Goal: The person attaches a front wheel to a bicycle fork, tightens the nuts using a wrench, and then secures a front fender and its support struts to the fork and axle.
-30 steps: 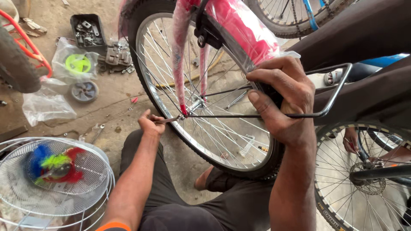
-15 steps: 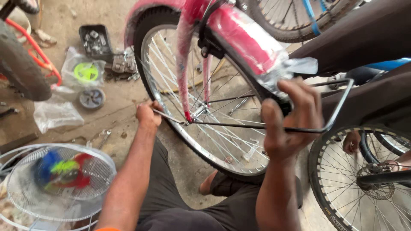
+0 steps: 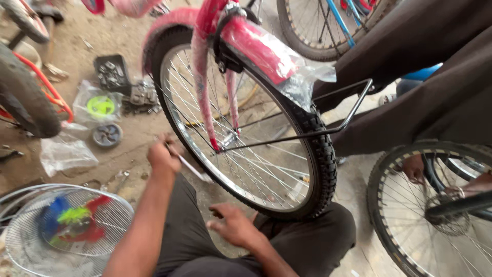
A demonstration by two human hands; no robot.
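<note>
My left hand (image 3: 163,154) is gripping a thin metal tool (image 3: 188,165), fingers curled tight, just beside the bicycle wheel (image 3: 246,128). My right hand (image 3: 233,224) is hovering below its tyre, fingers loosely spread, holding nothing.

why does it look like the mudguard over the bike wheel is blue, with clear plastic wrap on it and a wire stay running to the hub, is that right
Not quite: the head view shows the mudguard is pink, not blue. The clear plastic wrap and wire stay are as you say.
</note>
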